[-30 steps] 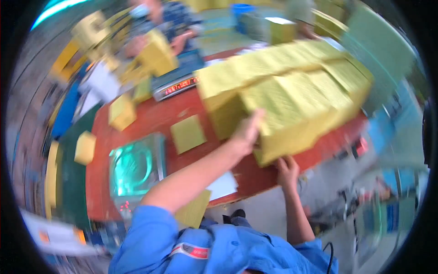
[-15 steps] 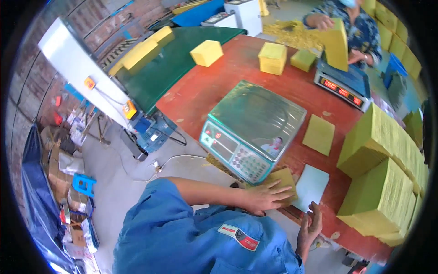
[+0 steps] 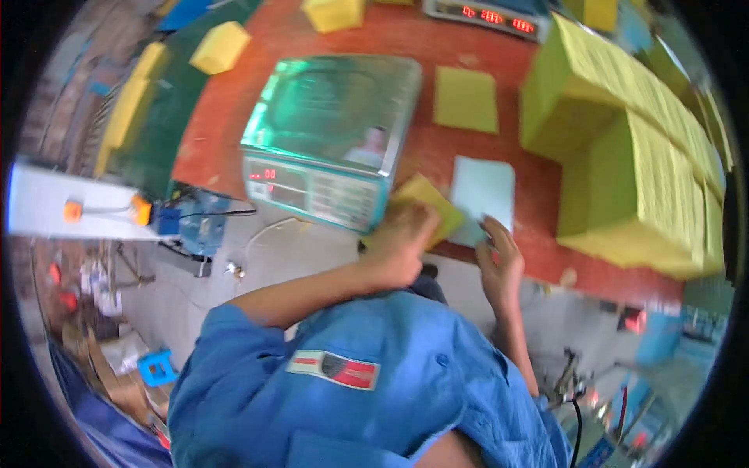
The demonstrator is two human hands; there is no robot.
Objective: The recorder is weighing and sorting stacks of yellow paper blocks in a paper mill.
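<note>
View closer and steeper than half a second back; red worktop (image 3: 499, 168) edge now fills upper frame. Green-topped digital weighing scale (image 3: 331, 136) at left, readout facing person. Left hand (image 3: 402, 242), earlier flat by scale, now curled over near corner of thin yellow paper pad (image 3: 425, 204), grip closed on it; pad juts past fingers toward scale. Right hand (image 3: 499, 261) risen to worktop edge, fingertips touching pale blue sheet (image 3: 482, 191), grip loose, holding nothing. Tall yellow-green paper stacks (image 3: 632, 156) far right.
</note>
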